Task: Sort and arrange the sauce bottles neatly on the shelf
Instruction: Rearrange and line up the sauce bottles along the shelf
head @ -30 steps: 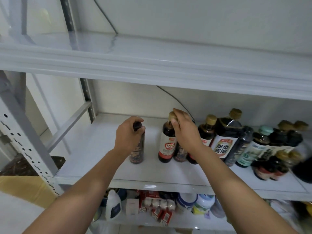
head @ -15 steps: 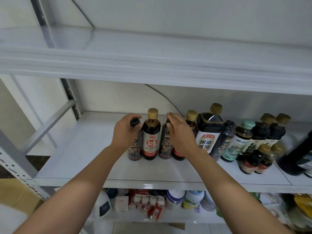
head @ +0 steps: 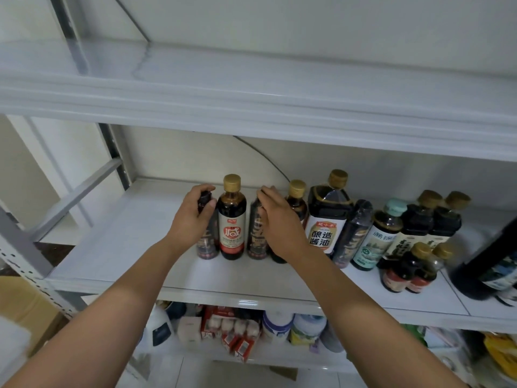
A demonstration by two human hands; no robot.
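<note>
Shelf (head: pixel 117 247) bare left of bottles (head: pixel 391 236); right side packed, bottles touching.

White shelf (head: pixel 117 256), gold-capped dark bottles (head: pixel 232 219)

A plain white wall (head: pixel 307 18) stands behind the white metal rack (head: pixel 251 107). A grey perforated post (head: pixel 25 247) is at the left, with a brown cardboard box (head: pixel 28 306) beside it.

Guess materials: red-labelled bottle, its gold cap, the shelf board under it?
Red-labelled bottle: clear glass or hard plastic, glossy. Dark sauce shows through the neck and glints sit on the shoulder, but I cannot tell which of the two it is.
Gold cap: metal or metallised plastic, with a dull gold sheen.
Shelf board: probably painted metal, white, semi-gloss. Its front lip shows soft reflections.
</note>
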